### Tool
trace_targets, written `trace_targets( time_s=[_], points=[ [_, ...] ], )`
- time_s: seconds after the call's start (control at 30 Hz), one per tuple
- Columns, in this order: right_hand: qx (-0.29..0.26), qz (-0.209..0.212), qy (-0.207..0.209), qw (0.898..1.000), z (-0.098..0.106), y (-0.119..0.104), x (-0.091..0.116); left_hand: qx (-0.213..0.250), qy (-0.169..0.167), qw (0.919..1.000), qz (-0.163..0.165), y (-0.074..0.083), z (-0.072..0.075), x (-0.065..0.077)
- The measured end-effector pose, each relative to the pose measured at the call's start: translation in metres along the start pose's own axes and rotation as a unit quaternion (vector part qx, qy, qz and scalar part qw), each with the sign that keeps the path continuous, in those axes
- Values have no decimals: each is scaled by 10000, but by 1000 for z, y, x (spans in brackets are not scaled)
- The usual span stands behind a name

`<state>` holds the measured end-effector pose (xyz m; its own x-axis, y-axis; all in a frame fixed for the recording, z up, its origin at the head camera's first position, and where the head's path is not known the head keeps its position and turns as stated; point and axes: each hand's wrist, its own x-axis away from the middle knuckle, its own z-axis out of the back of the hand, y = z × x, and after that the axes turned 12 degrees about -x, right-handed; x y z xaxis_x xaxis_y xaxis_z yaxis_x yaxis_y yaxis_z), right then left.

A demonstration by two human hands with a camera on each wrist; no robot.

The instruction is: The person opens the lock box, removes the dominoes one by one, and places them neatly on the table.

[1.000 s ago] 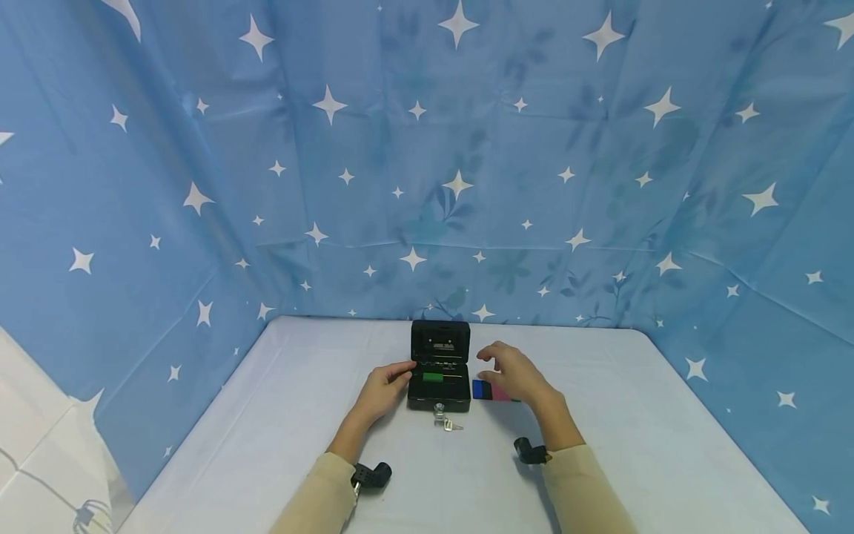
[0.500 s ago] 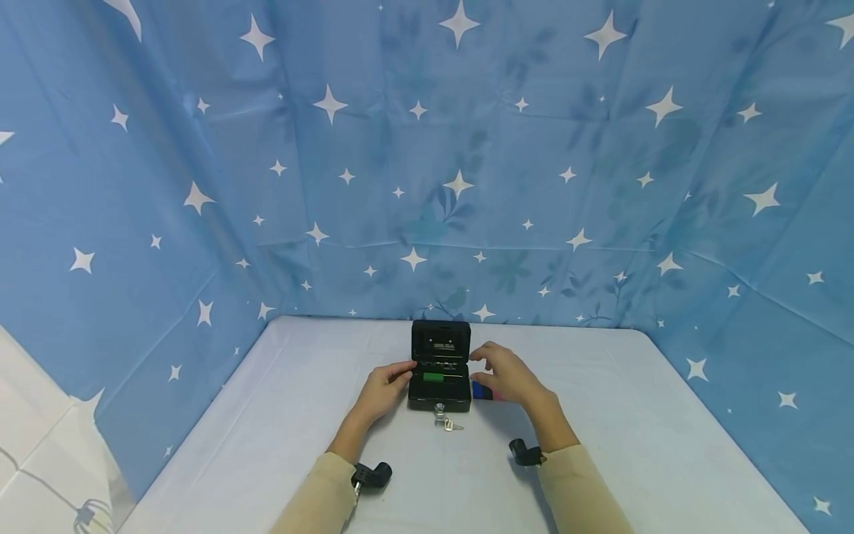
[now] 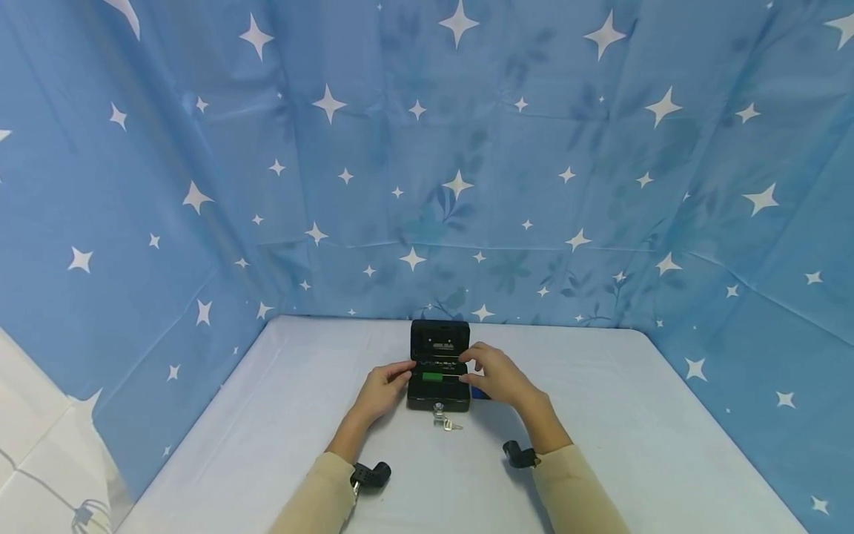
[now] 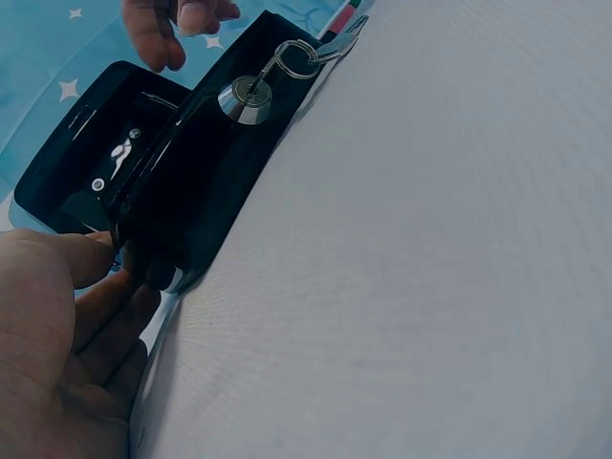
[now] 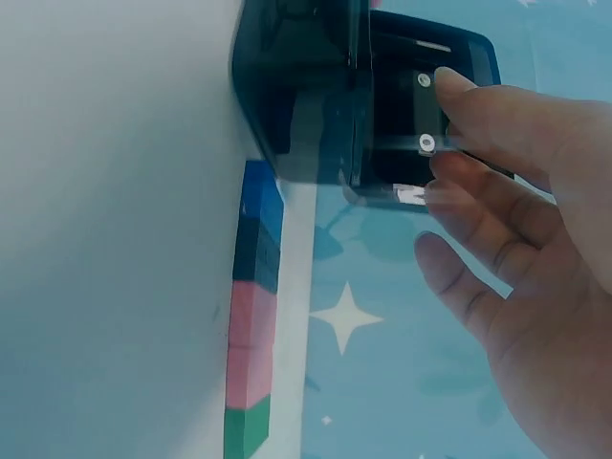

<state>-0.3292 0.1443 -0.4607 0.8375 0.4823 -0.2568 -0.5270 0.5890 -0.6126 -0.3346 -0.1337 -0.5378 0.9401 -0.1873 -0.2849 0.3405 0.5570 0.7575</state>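
Note:
A small black cash box stands with its lid raised. Inside lies a green block near the back. My left hand grips the box's left side, its thumb at the rim and its fingers against the outer wall in the left wrist view. Over the right rim hovers my right hand, thumb and fingers apart with nothing between them. A key sits in the front lock, and a second key hangs from its ring.
A row of coloured blocks, blue, dark, pink and green, lies to the right of the box, mostly hidden under my right hand in the head view. The white table ends at a blue starry curtain.
My right hand has moved left, from above the row of blocks to over the box's right rim, covering more of the row. The left hand and box have stayed put.

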Motion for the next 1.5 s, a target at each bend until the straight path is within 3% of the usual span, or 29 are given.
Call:
trace_targets(
  time_s=[0.43,0.83,1.5],
  points=[
    [-4,199,-62,9998,-14,-8,-8,-21,1,10000,20,0,1,0],
    [24,575,525,9970,-24,-14,-15,55,-38,10000,20,1,3,1],
    [74,504,259,9984,-41,-20,-18,97,-78,9999,-52,-2,1,0]
  ],
)
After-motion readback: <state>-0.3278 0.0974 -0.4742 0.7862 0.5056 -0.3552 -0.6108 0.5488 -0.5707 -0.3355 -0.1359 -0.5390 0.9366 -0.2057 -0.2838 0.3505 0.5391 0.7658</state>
